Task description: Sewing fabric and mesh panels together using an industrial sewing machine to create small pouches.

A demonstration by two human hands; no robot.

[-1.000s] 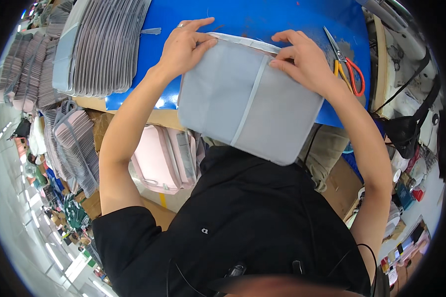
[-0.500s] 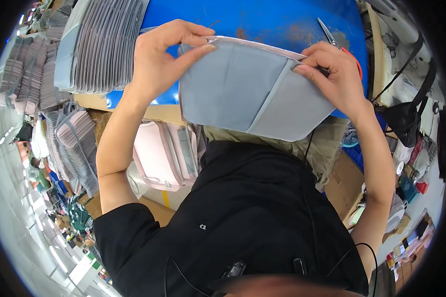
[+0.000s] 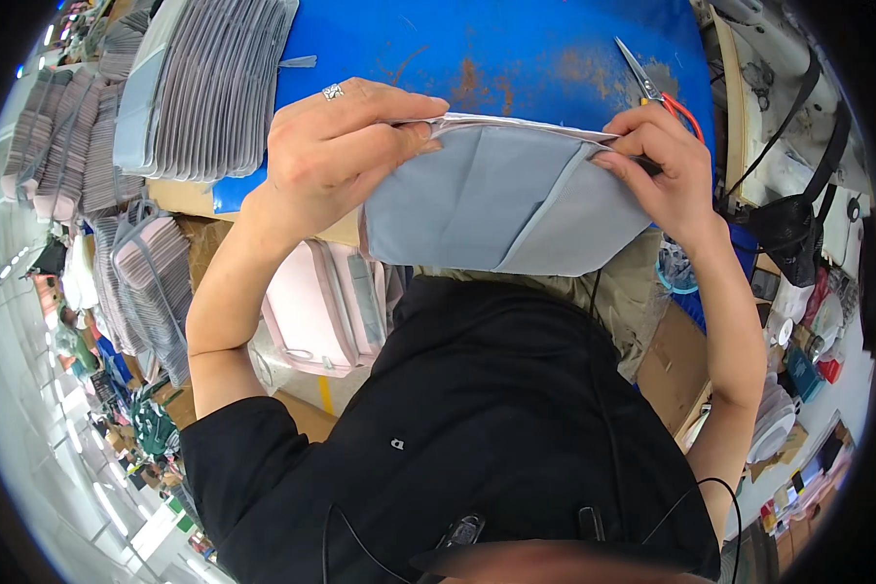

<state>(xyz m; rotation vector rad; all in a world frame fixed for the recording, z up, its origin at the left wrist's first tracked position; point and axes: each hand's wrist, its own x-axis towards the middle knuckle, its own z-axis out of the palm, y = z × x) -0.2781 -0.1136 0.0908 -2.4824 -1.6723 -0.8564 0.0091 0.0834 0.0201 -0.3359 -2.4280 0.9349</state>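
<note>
A grey fabric panel [image 3: 496, 200] with a slanted seam strip and a pinkish edge along its top hangs between my two hands, in front of my body. My left hand [image 3: 346, 146] pinches its upper left edge between thumb and fingers; a ring shows on one finger. At the upper right corner, my right hand [image 3: 662, 165] grips the edge with thumb and curled fingers, and something small and dark shows in that hand, too little to name. Scissors [image 3: 654, 90] with orange-red handles lie on the table just beyond my right hand.
The blue tabletop [image 3: 380, 49] has brown worn patches. A tall stack of grey panels [image 3: 209, 92] stands at the far left, with tied bundles [image 3: 151, 263] beside it. Below the table edge on the left sit pink fabric pieces [image 3: 307, 307]. A black pouch [image 3: 788, 229] hangs at right.
Both hands have come down a little toward me with the panel. My left hand has turned, its fingers now lying along the top edge. The scissors show more fully.
</note>
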